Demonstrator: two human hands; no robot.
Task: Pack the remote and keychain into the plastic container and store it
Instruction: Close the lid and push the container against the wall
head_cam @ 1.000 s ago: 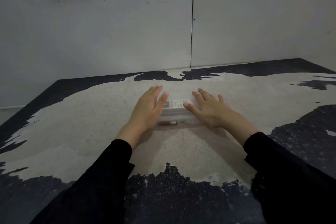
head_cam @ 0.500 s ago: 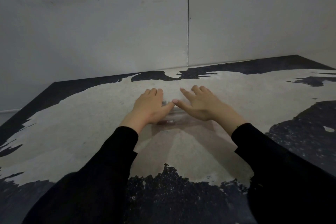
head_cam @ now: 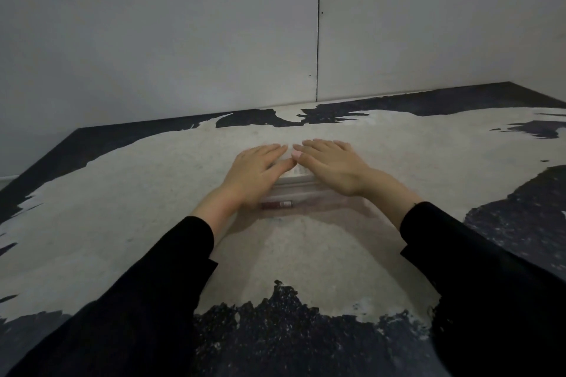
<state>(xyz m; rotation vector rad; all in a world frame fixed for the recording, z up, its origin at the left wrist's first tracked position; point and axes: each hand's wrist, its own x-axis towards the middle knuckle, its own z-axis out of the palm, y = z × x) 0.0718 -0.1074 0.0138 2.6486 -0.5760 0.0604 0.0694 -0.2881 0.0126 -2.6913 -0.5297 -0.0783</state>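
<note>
1. The plastic container [head_cam: 301, 196] is a clear, shallow, rectangular box lying flat on the worn table [head_cam: 122, 208], whose pale surface is broken by dark patches. The container sits in the middle of the pale area, well short of the grey wall [head_cam: 183, 40] behind it.
2. Its walls and top are transparent; the near edge shows only as a faint pinkish-grey outline against the table.
3. Through the near side of the container a small dark-red cylindrical item [head_cam: 277, 204] with a lighter band near its right end lies lengthwise. Whether this is the keychain cannot be told.
4. At the far side of the container a strip of a white, flat object [head_cam: 301, 172] shows between the two hands; it appears to be the remote, mostly hidden.
5. The left hand [head_cam: 255, 176] lies palm-down across the left part of the container, fingers extended and flat, not curled round anything.
6. The right hand [head_cam: 332, 167] lies palm-down across the right part of the container, fingers likewise extended, gripping nothing.
7. The fingertips of both hands meet over the far edge of the container.
8. Both arms wear black sleeves [head_cam: 171, 269].
</note>
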